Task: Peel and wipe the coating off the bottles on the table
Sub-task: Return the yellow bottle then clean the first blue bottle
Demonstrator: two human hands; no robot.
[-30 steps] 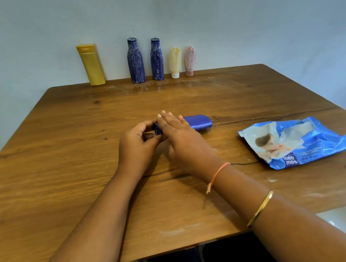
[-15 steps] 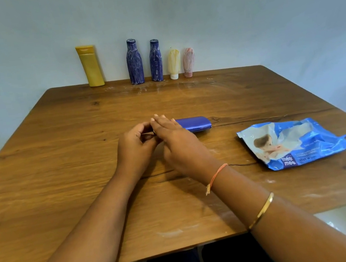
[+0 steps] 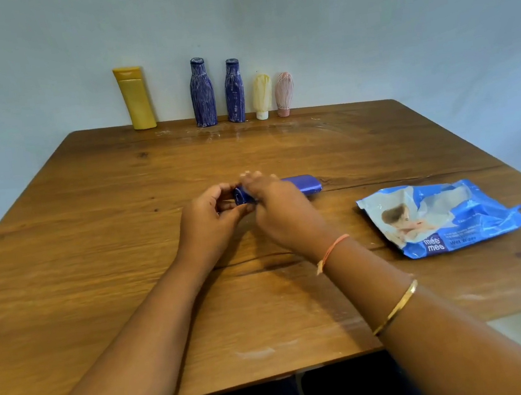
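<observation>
The blue bottle lies on its side to the left of the wet-wipes pack, near it but not touching, base end pointing toward the pack. My right hand is folded over its middle and clamps it to the table. My left hand is curled round the cap end, on the side away from the pack, thumb and fingers pinched at the cap. The right fingertips are blurred, so I cannot tell their exact contact.

Handling, as judged: small, light, rigid plastic. The exposed base end is glossy and likely slippery, and a round body will tend to roll. Hold the middle firmly and work the film from the cap edge.

The surface is flat, grained wood with pale smears. Well beyond the pack and to its left, five more bottles stand against the plain wall: yellow bottle, two streaked blue bottles, cream tube, pink tube.
</observation>
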